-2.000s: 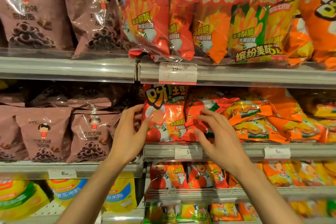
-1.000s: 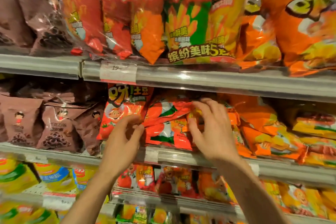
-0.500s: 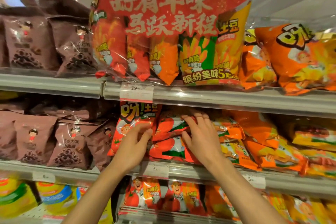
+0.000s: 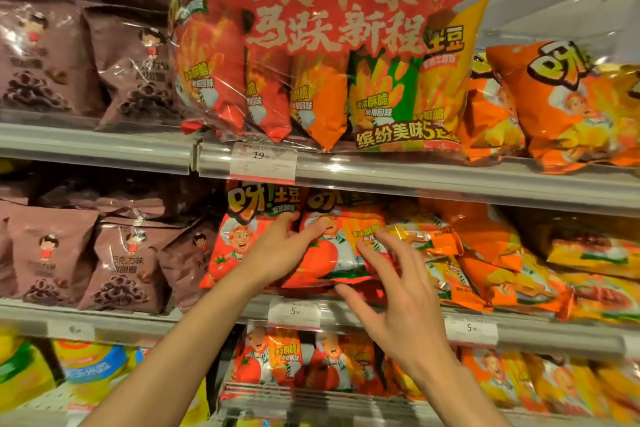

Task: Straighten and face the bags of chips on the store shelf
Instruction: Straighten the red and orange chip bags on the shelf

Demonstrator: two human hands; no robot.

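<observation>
On the middle shelf point(image 4: 554, 338) a red chip bag point(image 4: 239, 239) stands upright, facing out. Just right of it stands a second red chip bag point(image 4: 334, 256), also front-on. My left hand point(image 4: 282, 250) pinches that second bag at its upper left edge, thumb on its front. My right hand point(image 4: 391, 298) hovers with spread fingers, its fingertips at the bag's right side. Further right, several orange chip bags point(image 4: 485, 253) lie tilted and piled on one another.
A large red multipack point(image 4: 332, 45) leans out over the upper shelf rail point(image 4: 433, 182), with orange bags point(image 4: 561, 104) beside it. Brown snack bags point(image 4: 114, 263) fill the left bays. More red bags point(image 4: 277, 357) stand on the shelf below.
The second red bag, lying sideways before, now stands upright facing out. My right hand has come off the pile and spread open. My view has tilted upward.
</observation>
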